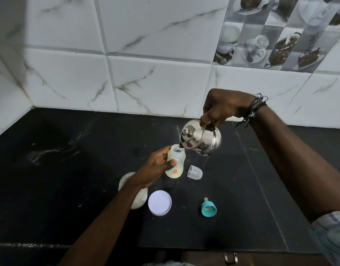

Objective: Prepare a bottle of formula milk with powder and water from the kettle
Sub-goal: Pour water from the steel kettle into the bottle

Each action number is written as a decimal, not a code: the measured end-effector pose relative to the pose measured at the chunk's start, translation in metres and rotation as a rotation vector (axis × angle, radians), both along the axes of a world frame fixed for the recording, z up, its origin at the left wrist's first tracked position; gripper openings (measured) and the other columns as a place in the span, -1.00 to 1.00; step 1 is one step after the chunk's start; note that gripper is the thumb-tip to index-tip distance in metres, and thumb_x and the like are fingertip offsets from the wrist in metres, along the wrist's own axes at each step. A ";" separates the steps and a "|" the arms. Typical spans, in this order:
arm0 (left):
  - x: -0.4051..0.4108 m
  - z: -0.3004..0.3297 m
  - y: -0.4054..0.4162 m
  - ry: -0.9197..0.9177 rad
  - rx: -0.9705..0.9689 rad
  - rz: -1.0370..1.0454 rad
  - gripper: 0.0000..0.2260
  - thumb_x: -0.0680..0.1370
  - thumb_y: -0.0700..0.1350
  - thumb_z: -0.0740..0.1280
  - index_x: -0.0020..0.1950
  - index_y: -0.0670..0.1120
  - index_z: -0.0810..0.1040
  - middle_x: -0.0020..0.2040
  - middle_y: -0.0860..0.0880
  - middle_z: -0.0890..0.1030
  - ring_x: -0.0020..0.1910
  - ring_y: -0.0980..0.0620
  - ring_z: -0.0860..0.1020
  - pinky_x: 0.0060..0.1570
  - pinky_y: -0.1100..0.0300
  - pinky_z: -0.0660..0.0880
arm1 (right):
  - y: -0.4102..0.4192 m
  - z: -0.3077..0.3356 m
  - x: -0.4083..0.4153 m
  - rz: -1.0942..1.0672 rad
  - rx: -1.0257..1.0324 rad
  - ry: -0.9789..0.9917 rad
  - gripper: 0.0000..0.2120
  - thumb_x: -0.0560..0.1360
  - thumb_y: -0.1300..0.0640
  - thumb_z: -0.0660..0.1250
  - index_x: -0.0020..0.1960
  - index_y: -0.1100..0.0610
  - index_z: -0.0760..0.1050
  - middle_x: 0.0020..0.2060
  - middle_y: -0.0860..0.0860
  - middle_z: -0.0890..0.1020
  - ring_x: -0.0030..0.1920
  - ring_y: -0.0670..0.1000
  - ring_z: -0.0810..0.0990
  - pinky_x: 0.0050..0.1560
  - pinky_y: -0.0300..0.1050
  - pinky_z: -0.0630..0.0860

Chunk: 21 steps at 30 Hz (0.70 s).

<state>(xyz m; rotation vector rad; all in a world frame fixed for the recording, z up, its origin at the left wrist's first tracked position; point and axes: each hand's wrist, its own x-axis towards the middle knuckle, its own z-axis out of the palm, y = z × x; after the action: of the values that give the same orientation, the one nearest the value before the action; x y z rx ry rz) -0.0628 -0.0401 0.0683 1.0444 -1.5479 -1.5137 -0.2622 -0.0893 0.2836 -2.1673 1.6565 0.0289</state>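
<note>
On the black stone counter [69, 189], the right hand [224, 107] grasps the tilted steel kettle [201, 138], pouring into the translucent plastic bottle [175, 163] gripped by the left hand [155, 167]. The teal teat collar [209, 208], at five o'clock of the bottle, is not yet fitted.

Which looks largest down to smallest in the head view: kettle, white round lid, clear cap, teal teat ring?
1. kettle
2. white round lid
3. and 4. clear cap and teal teat ring look alike; no ranking.
</note>
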 end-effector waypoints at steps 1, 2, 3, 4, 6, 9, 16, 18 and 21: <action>0.000 0.001 0.000 -0.001 -0.006 0.003 -0.63 0.51 -0.14 0.33 0.31 0.01 0.39 0.22 0.10 0.56 0.15 0.26 0.57 0.02 0.36 0.51 | 0.000 0.000 0.000 0.002 0.002 0.000 -0.76 0.39 0.10 0.48 -0.29 0.28 0.65 -0.43 0.07 0.64 -0.43 -0.04 0.55 -0.40 -0.26 0.43; 0.000 0.003 0.001 0.001 -0.011 0.005 -0.60 0.48 -0.10 0.33 0.31 0.01 0.40 0.21 0.10 0.56 0.16 0.26 0.57 0.01 0.36 0.51 | 0.000 0.001 0.001 0.003 0.003 0.001 -0.77 0.39 0.10 0.47 -0.30 0.27 0.65 -0.44 0.06 0.65 -0.44 -0.05 0.54 -0.40 -0.26 0.42; 0.000 0.004 0.001 0.010 -0.015 0.002 -0.59 0.46 -0.09 0.33 0.31 0.00 0.40 0.22 0.10 0.56 0.16 0.25 0.57 0.01 0.36 0.51 | 0.000 0.001 0.001 0.005 0.001 0.003 -0.77 0.39 0.09 0.47 -0.31 0.27 0.65 -0.45 0.05 0.64 -0.45 -0.05 0.53 -0.41 -0.26 0.42; 0.001 0.004 0.001 0.018 -0.017 -0.003 -0.57 0.46 -0.08 0.33 0.32 -0.01 0.40 0.22 0.09 0.56 0.17 0.23 0.57 0.02 0.36 0.51 | 0.000 0.001 0.001 0.008 -0.003 0.006 -0.77 0.38 0.09 0.47 -0.32 0.26 0.65 -0.47 0.03 0.63 -0.46 -0.06 0.52 -0.41 -0.26 0.41; 0.002 0.003 0.001 0.033 -0.013 -0.005 -0.54 0.45 -0.05 0.35 0.33 -0.02 0.40 0.23 0.09 0.57 0.18 0.22 0.57 0.03 0.35 0.51 | 0.000 0.002 0.001 0.011 -0.010 0.010 -0.77 0.38 0.08 0.48 -0.34 0.24 0.64 -0.53 -0.02 0.60 -0.49 -0.07 0.51 -0.40 -0.25 0.40; 0.003 0.003 0.003 0.063 -0.002 -0.004 -0.41 0.37 0.14 0.44 0.34 -0.01 0.41 0.18 0.17 0.61 0.20 0.19 0.57 0.04 0.35 0.51 | 0.000 0.003 0.002 0.014 -0.014 0.009 -0.77 0.38 0.08 0.47 -0.34 0.23 0.64 -0.57 -0.05 0.58 -0.53 -0.10 0.48 -0.42 -0.26 0.38; 0.002 0.006 0.004 0.100 0.015 -0.017 -0.35 0.33 0.23 0.46 0.33 0.01 0.41 0.16 0.21 0.63 0.21 0.19 0.56 0.04 0.36 0.50 | 0.001 0.006 0.003 0.026 -0.008 0.008 -0.76 0.38 0.08 0.47 -0.33 0.25 0.65 -0.51 0.00 0.60 -0.49 -0.08 0.49 -0.38 -0.23 0.39; 0.002 0.006 0.004 0.094 0.017 -0.007 -0.32 0.30 0.27 0.48 0.33 0.03 0.42 0.18 0.19 0.62 0.23 0.16 0.56 0.05 0.34 0.51 | 0.001 0.006 0.003 0.029 -0.011 0.011 -0.77 0.38 0.09 0.47 -0.32 0.26 0.65 -0.49 0.02 0.62 -0.48 -0.08 0.49 -0.38 -0.24 0.39; 0.002 0.006 0.004 0.082 0.015 -0.003 -0.30 0.31 0.27 0.48 0.34 0.00 0.41 0.18 0.18 0.62 0.23 0.15 0.56 0.05 0.34 0.51 | 0.001 0.007 0.003 0.028 -0.013 0.006 -0.77 0.39 0.09 0.47 -0.37 0.22 0.63 -0.55 -0.04 0.58 -0.52 -0.09 0.48 -0.45 -0.29 0.37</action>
<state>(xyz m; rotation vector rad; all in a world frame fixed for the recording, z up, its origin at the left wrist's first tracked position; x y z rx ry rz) -0.0607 -0.0359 0.0744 0.9768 -1.4845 -1.5535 -0.2596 -0.0882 0.2901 -2.2020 1.6335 0.0324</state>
